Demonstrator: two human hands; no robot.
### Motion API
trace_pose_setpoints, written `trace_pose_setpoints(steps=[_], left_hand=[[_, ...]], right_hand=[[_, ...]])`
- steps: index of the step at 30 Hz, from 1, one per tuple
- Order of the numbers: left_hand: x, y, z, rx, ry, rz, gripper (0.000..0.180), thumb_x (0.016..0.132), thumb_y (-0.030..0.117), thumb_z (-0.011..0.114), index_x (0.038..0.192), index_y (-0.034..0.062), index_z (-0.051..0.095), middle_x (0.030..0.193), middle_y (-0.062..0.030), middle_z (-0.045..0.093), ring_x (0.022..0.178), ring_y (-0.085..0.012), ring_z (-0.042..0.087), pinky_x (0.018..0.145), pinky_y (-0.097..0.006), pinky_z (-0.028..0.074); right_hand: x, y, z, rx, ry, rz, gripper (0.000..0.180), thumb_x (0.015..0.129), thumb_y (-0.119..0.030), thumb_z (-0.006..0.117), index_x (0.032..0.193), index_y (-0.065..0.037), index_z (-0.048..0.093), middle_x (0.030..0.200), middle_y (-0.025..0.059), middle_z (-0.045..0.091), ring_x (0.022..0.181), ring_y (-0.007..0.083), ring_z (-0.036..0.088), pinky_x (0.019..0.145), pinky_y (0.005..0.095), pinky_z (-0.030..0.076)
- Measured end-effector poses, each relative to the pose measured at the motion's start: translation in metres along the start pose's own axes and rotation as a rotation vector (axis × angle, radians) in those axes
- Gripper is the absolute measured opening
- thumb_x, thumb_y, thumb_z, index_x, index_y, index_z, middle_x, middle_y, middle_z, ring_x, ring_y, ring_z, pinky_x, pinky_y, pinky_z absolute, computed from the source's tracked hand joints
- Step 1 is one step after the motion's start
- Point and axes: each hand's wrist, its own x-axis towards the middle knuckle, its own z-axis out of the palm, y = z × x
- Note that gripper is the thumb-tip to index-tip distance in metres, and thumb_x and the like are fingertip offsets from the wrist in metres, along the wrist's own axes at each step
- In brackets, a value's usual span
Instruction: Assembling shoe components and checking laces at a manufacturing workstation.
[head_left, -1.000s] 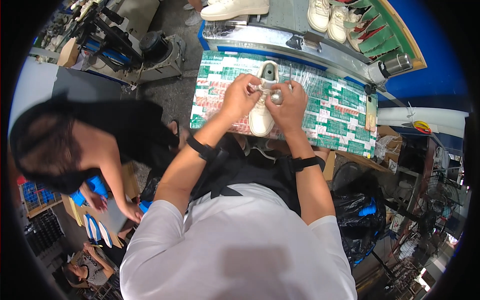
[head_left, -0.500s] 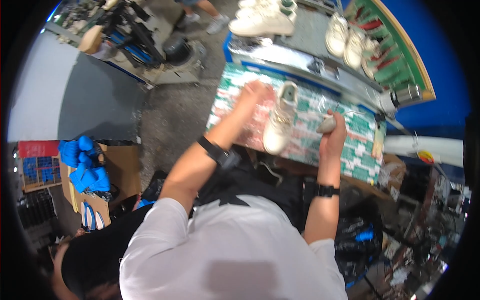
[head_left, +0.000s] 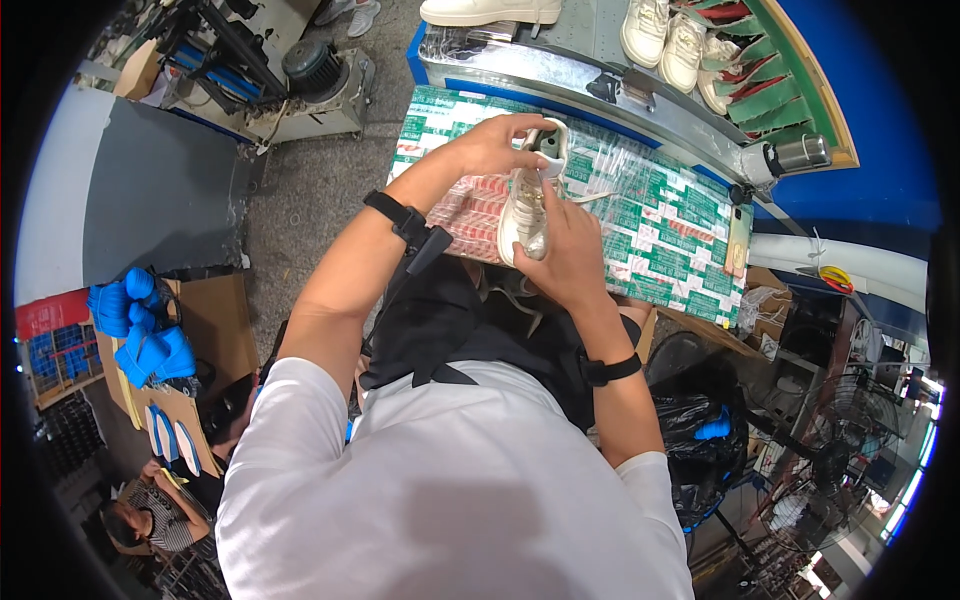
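Fingers of the left hand [head_left: 495, 148] curl over the heel of the white sneaker [head_left: 528, 200]; the right hand [head_left: 570, 255] clasps its toe, above the green-patterned worktable [head_left: 660, 215]. The loose lace could snag. Beyond, a conveyor tray [head_left: 600, 50] holds more white sneakers [head_left: 665, 40].

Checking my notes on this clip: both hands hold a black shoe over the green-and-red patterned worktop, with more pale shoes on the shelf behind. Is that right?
Not quite: the shoe is white or cream, not black, as the head view shows. The rest stands: the left hand grips its far end and the right hand its near end, over the green-and-red patterned worktop, with more pale shoes on the shelf behind.
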Motion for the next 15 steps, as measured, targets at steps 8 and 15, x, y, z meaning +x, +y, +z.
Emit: trace_pose_setpoints(steps=[8, 15], left_hand=[[0.0, 0.019, -0.003, -0.01, -0.002, -0.079, 0.061, 0.091, 0.033, 0.091, 0.148, 0.021, 0.073, 0.152, -0.0135, 0.068, 0.118, -0.0258, 0.073, 0.1, -0.039, 0.06], [0.002, 0.004, -0.001, -0.091, 0.035, -0.165, 0.056, 0.088, 0.033, 0.094, 0.14, 0.0189, 0.077, 0.114, -0.0099, 0.08, 0.089, -0.0179, 0.072, 0.079, -0.038, 0.059]], right_hand=[[0.0, 0.009, 0.006, -0.082, -0.03, -0.081, 0.099, 0.075, -0.03, 0.089, 0.16, 0.003, 0.05, 0.121, 0.0185, 0.066, 0.113, 0.0382, 0.064, 0.101, 0.0506, 0.047], [0.012, -0.015, -0.008, 0.002, -0.148, 0.067, 0.083, 0.082, -0.029, 0.085, 0.152, 0.006, 0.058, 0.117, 0.0187, 0.071, 0.109, 0.0355, 0.069, 0.098, 0.0478, 0.052]])
